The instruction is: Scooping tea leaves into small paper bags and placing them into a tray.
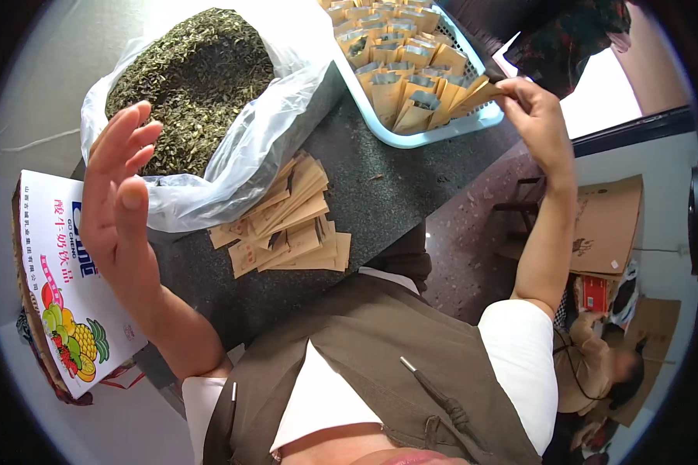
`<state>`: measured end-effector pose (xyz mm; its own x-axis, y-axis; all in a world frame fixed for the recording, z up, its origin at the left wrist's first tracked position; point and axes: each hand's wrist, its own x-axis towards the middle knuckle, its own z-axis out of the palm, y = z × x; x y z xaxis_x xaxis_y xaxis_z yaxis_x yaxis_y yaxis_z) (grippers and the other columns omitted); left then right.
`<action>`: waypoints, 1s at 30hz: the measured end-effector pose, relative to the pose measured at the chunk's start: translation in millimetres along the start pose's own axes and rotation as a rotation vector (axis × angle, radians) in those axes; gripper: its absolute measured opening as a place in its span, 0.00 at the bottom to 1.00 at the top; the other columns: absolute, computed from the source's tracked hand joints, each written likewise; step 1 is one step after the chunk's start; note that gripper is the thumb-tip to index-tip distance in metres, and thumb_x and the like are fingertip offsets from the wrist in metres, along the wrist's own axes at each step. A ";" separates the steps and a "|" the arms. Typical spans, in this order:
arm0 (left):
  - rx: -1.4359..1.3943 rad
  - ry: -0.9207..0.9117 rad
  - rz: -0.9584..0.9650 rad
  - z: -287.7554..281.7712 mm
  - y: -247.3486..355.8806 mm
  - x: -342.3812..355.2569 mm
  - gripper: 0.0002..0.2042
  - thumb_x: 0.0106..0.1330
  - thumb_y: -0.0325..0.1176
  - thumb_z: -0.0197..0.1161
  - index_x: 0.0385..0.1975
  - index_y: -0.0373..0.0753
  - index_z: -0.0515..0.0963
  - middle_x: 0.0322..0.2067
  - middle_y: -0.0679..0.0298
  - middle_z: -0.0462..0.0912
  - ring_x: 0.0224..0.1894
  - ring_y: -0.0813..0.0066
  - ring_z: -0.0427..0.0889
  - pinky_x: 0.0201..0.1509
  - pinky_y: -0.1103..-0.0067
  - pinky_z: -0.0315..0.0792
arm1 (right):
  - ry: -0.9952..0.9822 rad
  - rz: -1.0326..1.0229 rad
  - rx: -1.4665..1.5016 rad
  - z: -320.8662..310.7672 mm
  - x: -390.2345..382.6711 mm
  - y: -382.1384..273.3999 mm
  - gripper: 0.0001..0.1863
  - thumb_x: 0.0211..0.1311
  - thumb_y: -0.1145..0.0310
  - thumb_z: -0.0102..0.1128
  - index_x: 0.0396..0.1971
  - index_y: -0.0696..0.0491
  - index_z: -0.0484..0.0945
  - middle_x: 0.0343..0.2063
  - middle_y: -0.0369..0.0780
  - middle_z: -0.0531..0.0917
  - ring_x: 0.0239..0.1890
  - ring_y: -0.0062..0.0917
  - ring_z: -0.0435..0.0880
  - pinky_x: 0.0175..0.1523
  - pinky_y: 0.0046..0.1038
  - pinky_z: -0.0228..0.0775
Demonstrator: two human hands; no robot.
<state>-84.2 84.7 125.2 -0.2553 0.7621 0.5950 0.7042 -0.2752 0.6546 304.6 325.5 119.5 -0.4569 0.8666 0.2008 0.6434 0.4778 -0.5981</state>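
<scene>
My left hand (120, 201) is raised beside a clear plastic bag (205, 198) of loose dried green leaves (186, 93), fingers apart and slightly curled, holding nothing that I can see. At the upper right, my right hand (537, 124) pinches a brown paper packet (481, 96) over the corner of a light blue plastic basket (403, 136). Many upright brown packets (388, 97) stand in that basket, several showing silvery open tops. Between my hands, a loose pile of flat brown packets (287, 248) lies on the dark speckled tabletop (376, 186).
A printed white carton (77, 310) lies at the left. Dark patterned fabric (551, 50) is at the top right. Past the table's right edge are a wooden stool (516, 205), cardboard boxes (609, 225) and another person (597, 364), low in the right side of the view.
</scene>
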 end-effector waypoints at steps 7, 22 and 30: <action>0.038 0.079 -0.030 -7.8 19.9 -33.4 0.28 0.73 0.50 0.54 0.58 0.27 0.73 0.55 0.46 0.78 0.56 0.57 0.79 0.59 0.65 0.71 | -0.194 -0.047 -0.041 42.9 21.8 25.9 0.11 0.66 0.71 0.59 0.45 0.58 0.83 0.36 0.39 0.87 0.38 0.19 0.83 0.45 0.21 0.73; 0.200 0.005 -0.333 8.0 -14.5 -120.3 0.05 0.57 0.24 0.68 0.32 0.35 0.83 0.33 0.58 0.83 0.35 0.67 0.83 0.40 0.77 0.75 | 0.072 -0.027 0.130 43.5 -12.9 2.5 0.16 0.74 0.65 0.53 0.57 0.53 0.77 0.23 0.31 0.69 0.24 0.13 0.62 0.32 0.15 0.59; 0.683 -0.163 -0.235 26.6 -50.6 -136.5 0.14 0.53 0.30 0.68 0.41 0.44 0.84 0.33 0.66 0.78 0.37 0.66 0.80 0.42 0.70 0.69 | -0.158 -0.138 1.046 94.9 -32.7 -45.4 0.14 0.76 0.68 0.47 0.52 0.59 0.76 0.26 0.32 0.66 0.27 0.16 0.59 0.37 0.23 0.59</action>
<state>-67.3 10.2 -1.6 -0.3861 0.8478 0.3635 0.9120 0.2917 0.2884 232.0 261.8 66.5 -0.6082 0.7502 0.2596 -0.2328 0.1441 -0.9618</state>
